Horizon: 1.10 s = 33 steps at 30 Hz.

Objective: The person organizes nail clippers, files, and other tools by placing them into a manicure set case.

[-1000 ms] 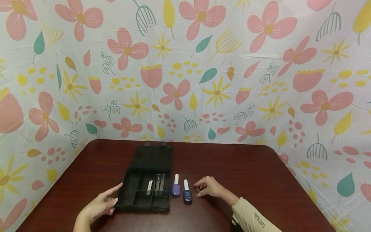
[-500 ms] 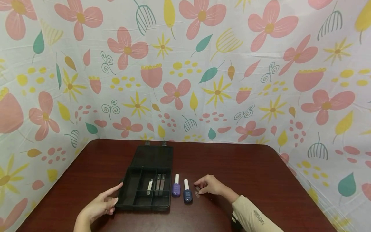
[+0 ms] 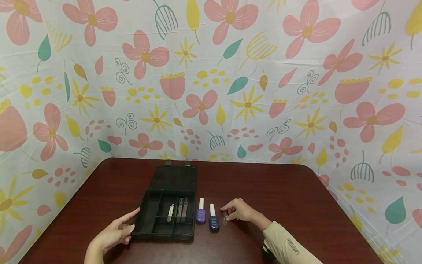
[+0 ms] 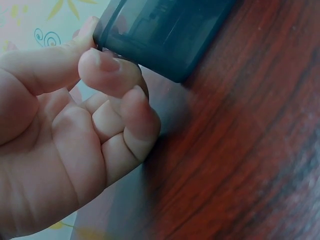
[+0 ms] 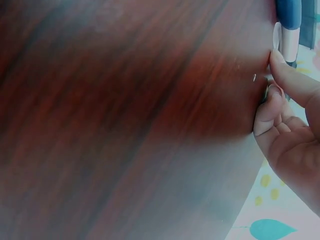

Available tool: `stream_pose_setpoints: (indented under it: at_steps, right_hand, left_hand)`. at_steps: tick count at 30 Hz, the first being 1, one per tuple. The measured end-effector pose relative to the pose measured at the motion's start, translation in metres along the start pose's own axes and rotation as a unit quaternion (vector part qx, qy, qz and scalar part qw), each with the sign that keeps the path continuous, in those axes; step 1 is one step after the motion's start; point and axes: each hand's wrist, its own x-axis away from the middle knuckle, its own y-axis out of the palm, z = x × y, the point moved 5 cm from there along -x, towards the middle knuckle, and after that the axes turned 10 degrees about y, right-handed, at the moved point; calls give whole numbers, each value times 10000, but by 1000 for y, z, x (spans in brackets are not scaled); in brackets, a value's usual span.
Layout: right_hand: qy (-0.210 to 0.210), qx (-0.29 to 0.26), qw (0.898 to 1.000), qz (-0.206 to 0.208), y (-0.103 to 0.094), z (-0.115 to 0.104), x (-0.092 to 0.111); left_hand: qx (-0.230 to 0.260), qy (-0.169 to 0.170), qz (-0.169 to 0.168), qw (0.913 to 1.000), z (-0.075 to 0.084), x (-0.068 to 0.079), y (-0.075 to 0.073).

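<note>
Head view — black case [image 3: 165, 237] against left hand [image 3: 113, 231].

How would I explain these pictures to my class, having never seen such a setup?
There is no machine, just a person's bare left hand and right hand. One head camera looks forward and down; each wrist camera shows its hand close up. On the dark table lies an open black box holding a silvery tool and two slim strips. To its right are a purple bottle and a dark blue bottle. The left hand touches the box's left side. The right hand curls over small clear pieces beside the dark blue bottle; whether it grips any is unclear.
</note>
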Motion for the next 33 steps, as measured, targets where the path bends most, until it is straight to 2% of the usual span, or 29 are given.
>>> stream_pose_setpoints:
  at_steps: [8, 14, 17, 26, 33]
  right_hand:
    - [-123, 268, 9995, 102, -1, 0, 0]
    - [-504, 618, 9964, 281, 1, -2, 2]
    - [-577, 625, 9958, 325, 1, -3, 3]
    - [-348, 257, 9983, 385, 0, 2, 3]
    - [-404, 287, 9977, 469, -2, 3, 6]
  left_hand:
    - [29, 70, -112, 9999, 0, 0, -1]
    - [3, 75, -95, 9999, -1, 1, -1]
    - [-13, 68, -88, 9999, -1, 1, -2]
    - [-18, 78, -69, 9999, 0, 1, -1]
    - [52, 58, -75, 9999, -1, 1, 0]
